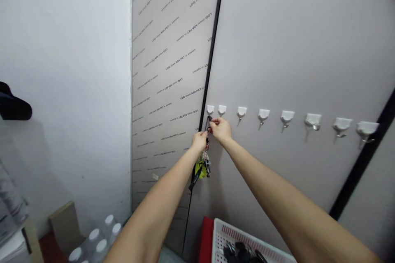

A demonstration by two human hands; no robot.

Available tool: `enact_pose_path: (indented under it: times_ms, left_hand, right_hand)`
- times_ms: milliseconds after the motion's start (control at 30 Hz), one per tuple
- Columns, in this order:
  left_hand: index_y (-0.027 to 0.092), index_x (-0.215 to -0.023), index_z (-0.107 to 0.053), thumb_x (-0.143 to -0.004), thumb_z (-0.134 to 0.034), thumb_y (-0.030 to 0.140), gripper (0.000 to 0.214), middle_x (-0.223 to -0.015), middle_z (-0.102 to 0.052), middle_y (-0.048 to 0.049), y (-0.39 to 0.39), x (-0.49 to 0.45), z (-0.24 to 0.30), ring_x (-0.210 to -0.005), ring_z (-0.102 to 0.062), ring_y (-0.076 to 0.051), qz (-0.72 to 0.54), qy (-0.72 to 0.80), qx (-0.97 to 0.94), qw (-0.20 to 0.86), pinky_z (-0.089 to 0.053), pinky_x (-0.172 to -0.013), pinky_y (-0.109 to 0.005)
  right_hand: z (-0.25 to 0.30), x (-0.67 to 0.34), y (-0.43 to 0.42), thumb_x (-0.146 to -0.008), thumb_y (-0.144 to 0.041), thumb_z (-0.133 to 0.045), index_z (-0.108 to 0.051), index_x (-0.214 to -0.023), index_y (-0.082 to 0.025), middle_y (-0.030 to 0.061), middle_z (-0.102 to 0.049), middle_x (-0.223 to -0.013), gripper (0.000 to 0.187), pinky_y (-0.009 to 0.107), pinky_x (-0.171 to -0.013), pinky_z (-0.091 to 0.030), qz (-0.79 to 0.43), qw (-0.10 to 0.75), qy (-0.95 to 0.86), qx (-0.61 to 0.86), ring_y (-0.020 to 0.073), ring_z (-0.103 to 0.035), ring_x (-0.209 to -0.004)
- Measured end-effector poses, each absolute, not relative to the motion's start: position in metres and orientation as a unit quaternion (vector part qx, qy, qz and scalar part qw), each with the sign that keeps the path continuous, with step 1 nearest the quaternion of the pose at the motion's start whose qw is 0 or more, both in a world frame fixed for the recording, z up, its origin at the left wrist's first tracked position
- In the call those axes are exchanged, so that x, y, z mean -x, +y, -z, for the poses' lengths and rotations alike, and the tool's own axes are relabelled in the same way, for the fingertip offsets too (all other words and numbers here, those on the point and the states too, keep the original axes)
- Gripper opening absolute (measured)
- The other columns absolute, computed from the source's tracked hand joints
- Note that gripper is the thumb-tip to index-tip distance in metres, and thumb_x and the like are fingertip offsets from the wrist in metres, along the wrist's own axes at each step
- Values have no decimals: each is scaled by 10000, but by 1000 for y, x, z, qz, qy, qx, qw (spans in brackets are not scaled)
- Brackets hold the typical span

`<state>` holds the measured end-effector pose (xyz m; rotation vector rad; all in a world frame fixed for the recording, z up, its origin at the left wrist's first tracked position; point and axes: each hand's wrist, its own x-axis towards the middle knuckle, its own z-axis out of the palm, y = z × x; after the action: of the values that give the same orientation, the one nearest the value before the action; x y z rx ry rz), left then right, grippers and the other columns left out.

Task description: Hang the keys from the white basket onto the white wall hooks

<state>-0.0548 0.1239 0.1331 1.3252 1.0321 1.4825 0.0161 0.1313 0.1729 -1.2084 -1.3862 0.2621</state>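
The left hand [199,141] and right hand [221,130] pinch the black top of a keychain bundle [207,164] with a yellow-green tag [203,171]. Most of it hangs below the fingertips [213,121], along the smooth grey panel [277,49] at its left edge, beneath the leftmost white hook [210,109].

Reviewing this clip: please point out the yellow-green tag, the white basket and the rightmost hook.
Yellow-green tag [203,172]: head view, on its face.
White basket [215,234]: head view, on its left rim.
Rightmost hook [367,128]: head view, on its white backing.

Yellow-green tag [203,172], white hooks [288,116]
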Motion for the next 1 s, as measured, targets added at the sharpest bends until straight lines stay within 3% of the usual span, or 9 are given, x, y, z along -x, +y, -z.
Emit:
enact_pose_path:
  times_ms: [133, 300, 433, 633, 800, 1000]
  left_hand:
    - [112, -655, -534, -644, -436, 205, 136, -591, -548, -39, 133, 55, -126, -568, -508, -122, -594, 448, -553, 375, -376, -583, -238]
    - [117, -893, -495, -637, -437, 162, 266, -929, -532, -88, 135, 59, -112, -886, -456, -153, -581, 485, -562, 334, -313, -775, -256]
    - [128, -935, -467, -627, -445, 154, 309, -957, -515, -78, 120, 61, -87, -873, -465, -132, -603, 484, -571, 278, -330, -771, -250]
    - [110, -833, -510, -623, -433, 117, 224, -828, -550, -56, 59, 41, -29, -756, -492, -109, -518, 445, -646, 341, -369, -724, -247]
    - [119, -827, -517, -628, -423, 129, 221, -820, -544, -51, 17, 14, 28, -744, -483, -111, -367, 430, -755, 332, -377, -705, -238]
    - [161, -844, -523, -643, -365, 99, 263, -862, -523, -38, -3, 5, 64, -831, -433, -138, -203, 386, -877, 205, -340, -754, -250]
  right_hand:
    - [-165, -22, 118, -605, -189, -447, -497, -769, -144, -6, -538, -559, 177, 227, -476, -413, -113, 574, -624, 518, 74, -500, -434]
    - [-144, -42, 85, -628, -207, -437, -506, -788, -129, 42, -562, -716, 191, 193, -465, -401, -92, 511, -671, 529, 70, -521, -491]
    - [-100, -74, 49, -636, -246, -437, -511, -787, -139, 37, -572, -685, 200, 200, -489, -399, -138, 442, -688, 559, 82, -524, -515]
    - [-10, -119, -13, -646, -257, -405, -522, -748, -145, 30, -579, -654, 191, 222, -553, -390, -212, 305, -700, 610, 112, -523, -582]
    - [35, -145, -46, -653, -243, -382, -537, -723, -190, 23, -587, -721, 178, 247, -617, -358, -117, 203, -706, 668, 142, -513, -675]
    - [52, -150, -67, -661, -322, -384, -550, -775, -191, 51, -564, -831, 240, 299, -720, -294, -39, 127, -718, 684, 182, -462, -818]
